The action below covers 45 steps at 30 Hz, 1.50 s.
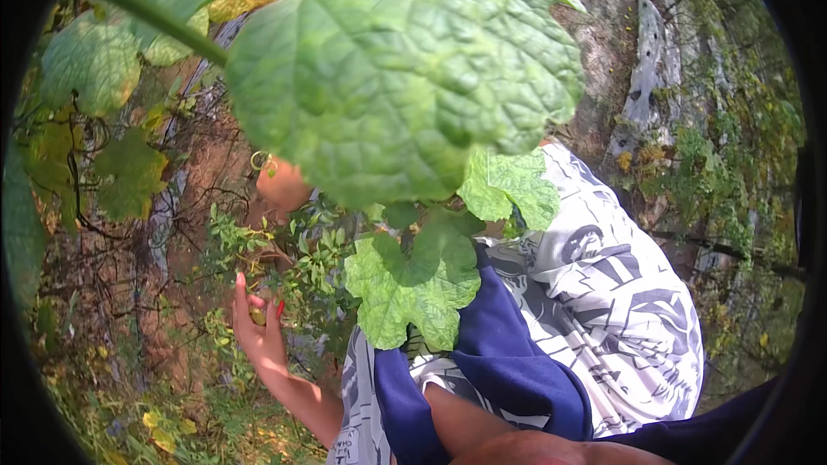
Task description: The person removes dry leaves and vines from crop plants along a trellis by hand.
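My left hand point(260, 337) is raised beside a low bushy plant point(323, 250) with small narrow leaves. Its palm is cupped, with one finger stretched up and the others curled. In it sit a slim, pointed red piece that looks like a small chili pepper point(280, 308) and a small yellow-green piece point(257, 316). A big, wrinkled green leaf point(405, 77) hangs close in front and covers much of the middle. My right hand does not show. Below the big leaf, two smaller lobed leaves point(413, 280) hang over white-and-dark patterned clothing point(603, 293) and navy cloth point(525, 353).
A thick green stem point(151, 13) crosses the upper left, near yellowing leaves point(90, 60) and dry twisted vines point(77, 172). A rounded brown shape point(282, 185) is partly behind the big leaf. A pale, weathered log point(646, 60) lies at upper right beside dense greenery point(732, 164).
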Each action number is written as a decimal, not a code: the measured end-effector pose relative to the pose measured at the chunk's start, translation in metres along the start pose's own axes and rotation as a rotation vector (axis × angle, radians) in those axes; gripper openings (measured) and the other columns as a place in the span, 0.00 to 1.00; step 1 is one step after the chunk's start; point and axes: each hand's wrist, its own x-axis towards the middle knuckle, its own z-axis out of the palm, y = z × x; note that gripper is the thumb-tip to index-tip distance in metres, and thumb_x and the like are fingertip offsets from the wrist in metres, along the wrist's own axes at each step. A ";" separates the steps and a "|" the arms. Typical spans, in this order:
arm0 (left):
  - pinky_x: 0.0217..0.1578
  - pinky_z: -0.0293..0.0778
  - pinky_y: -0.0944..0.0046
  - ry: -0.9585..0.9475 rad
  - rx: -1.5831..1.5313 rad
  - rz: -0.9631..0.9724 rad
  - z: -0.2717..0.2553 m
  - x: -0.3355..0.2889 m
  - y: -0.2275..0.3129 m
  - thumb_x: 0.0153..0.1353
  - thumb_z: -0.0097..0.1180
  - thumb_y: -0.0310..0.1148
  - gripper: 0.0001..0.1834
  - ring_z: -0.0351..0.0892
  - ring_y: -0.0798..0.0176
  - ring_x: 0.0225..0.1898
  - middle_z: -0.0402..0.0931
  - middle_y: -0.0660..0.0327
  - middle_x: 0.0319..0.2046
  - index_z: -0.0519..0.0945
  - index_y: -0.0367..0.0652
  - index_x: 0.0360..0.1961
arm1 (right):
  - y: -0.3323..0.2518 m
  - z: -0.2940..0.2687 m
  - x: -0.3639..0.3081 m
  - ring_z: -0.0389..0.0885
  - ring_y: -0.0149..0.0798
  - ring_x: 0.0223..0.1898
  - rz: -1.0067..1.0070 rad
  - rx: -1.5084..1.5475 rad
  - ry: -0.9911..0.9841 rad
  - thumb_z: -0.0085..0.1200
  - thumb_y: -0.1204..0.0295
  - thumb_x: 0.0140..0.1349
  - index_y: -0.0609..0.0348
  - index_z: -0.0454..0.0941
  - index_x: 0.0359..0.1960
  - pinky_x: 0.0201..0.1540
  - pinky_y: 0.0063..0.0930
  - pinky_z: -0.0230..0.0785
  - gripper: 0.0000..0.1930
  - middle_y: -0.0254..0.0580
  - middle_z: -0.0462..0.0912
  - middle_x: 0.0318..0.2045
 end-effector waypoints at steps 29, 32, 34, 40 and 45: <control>0.48 0.71 0.61 0.588 0.145 0.156 0.047 0.015 0.046 0.69 0.39 0.43 0.24 0.72 0.60 0.45 0.71 0.53 0.45 0.66 0.38 0.59 | 0.176 0.072 -0.512 0.78 0.25 0.38 0.608 0.885 1.655 0.50 0.66 0.65 0.55 0.78 0.45 0.43 0.24 0.70 0.11 0.32 0.82 0.38; 0.41 0.65 0.65 0.709 0.007 0.155 0.055 -0.031 0.112 0.66 0.47 0.33 0.22 0.67 0.66 0.36 0.67 0.64 0.35 0.65 0.46 0.61 | 0.187 0.118 -0.571 0.76 0.24 0.36 0.710 0.968 1.509 0.50 0.68 0.65 0.55 0.78 0.43 0.42 0.20 0.67 0.10 0.29 0.81 0.36; 0.39 0.64 0.66 0.823 -0.139 0.059 0.084 -0.061 0.171 0.66 0.46 0.33 0.22 0.66 0.67 0.35 0.67 0.64 0.34 0.64 0.46 0.62 | 0.192 0.142 -0.607 0.76 0.24 0.36 0.761 0.962 1.382 0.49 0.68 0.65 0.56 0.78 0.42 0.41 0.20 0.67 0.09 0.29 0.81 0.35; 0.35 0.65 0.67 1.206 -0.627 0.208 0.093 -0.157 0.273 0.68 0.42 0.33 0.19 0.66 0.66 0.38 0.67 0.60 0.43 0.64 0.40 0.58 | 0.235 0.184 -0.698 0.74 0.25 0.33 0.796 0.949 1.101 0.50 0.69 0.65 0.60 0.78 0.42 0.40 0.20 0.67 0.10 0.29 0.80 0.33; 0.41 0.64 0.65 1.311 -0.227 0.379 0.126 -0.227 0.336 0.69 0.40 0.32 0.17 0.67 0.65 0.44 0.66 0.57 0.50 0.64 0.40 0.56 | 0.266 0.176 -0.708 0.74 0.26 0.33 0.660 0.972 1.005 0.50 0.69 0.64 0.62 0.78 0.42 0.39 0.20 0.66 0.10 0.30 0.80 0.32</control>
